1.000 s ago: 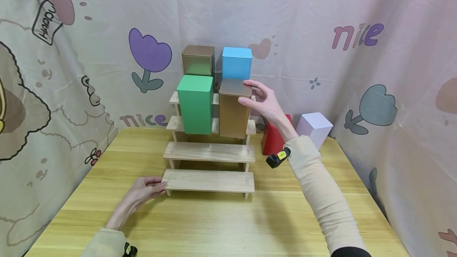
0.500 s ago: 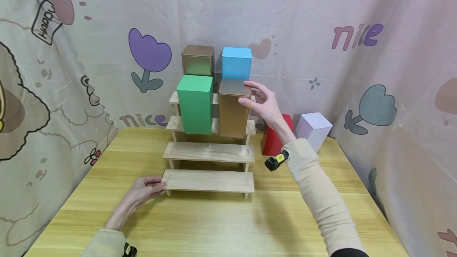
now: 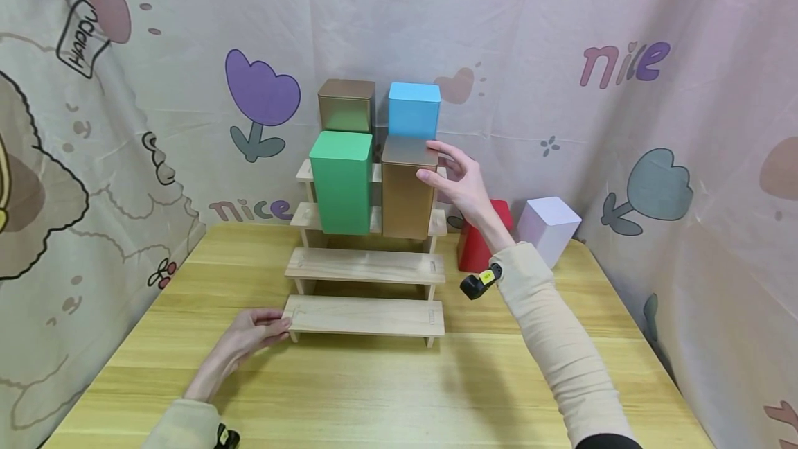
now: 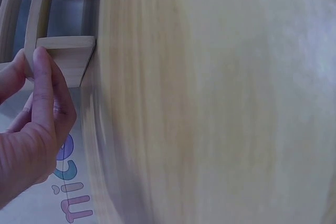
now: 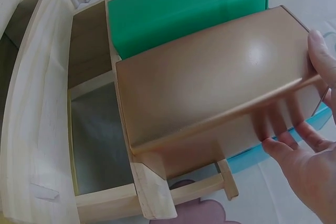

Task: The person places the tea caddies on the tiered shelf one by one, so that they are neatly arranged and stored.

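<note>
Below the right hand (image 3: 463,182), four-step wooden riser (image 3: 364,265): left hand (image 3: 251,335) pinches its lowest step's end, probably steadying it.
Bronze box (image 3: 407,199): within the right grip, upright at the third step, green box (image 3: 341,186) just left.
Right hand: thumb and fingers hold the box's upper side, likely for control.

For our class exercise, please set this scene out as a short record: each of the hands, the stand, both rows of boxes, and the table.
Left hand: pinches left end of lowest shelf
Right hand: holds front bronze box near its top
Stand: wooden, stepped, four shelves
Front row: green box left, front bronze box right
Back row: rear bronze box left, blue box right
Table: red box, white box, right of stand
</note>
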`<state>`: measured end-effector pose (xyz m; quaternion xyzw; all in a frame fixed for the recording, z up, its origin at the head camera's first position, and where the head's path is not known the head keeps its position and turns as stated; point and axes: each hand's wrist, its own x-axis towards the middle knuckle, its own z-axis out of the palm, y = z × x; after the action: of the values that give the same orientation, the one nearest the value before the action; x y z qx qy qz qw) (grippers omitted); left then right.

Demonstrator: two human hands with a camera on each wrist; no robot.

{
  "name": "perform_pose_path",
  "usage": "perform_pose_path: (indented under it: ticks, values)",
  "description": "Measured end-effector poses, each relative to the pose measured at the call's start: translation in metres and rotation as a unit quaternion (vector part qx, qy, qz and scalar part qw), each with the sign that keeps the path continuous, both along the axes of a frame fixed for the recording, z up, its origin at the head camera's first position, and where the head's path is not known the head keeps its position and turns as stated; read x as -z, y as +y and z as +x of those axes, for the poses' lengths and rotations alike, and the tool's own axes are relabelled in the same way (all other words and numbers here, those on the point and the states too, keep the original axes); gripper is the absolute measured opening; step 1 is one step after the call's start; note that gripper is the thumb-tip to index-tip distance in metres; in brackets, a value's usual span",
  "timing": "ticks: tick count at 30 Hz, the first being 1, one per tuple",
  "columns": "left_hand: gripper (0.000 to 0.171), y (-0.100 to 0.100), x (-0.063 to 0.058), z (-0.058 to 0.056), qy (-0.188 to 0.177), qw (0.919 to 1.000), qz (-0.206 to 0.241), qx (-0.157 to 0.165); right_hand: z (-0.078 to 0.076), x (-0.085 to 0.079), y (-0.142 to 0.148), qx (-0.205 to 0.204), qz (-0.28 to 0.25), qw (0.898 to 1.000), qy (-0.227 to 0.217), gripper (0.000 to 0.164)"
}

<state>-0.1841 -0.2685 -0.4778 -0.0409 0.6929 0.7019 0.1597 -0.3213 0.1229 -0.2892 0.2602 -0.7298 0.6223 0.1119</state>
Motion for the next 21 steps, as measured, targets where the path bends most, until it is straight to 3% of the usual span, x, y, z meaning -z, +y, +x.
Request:
perform_pose_path:
  ticks: [21]
  values:
    - [0.056, -0.0002, -0.0002, 0.0002, 0.006, 0.9999, -0.01, 0.002, -0.0003, -0.0019, -0.0009, -0.003, -0.004, 1.0, -0.005, 0.055]
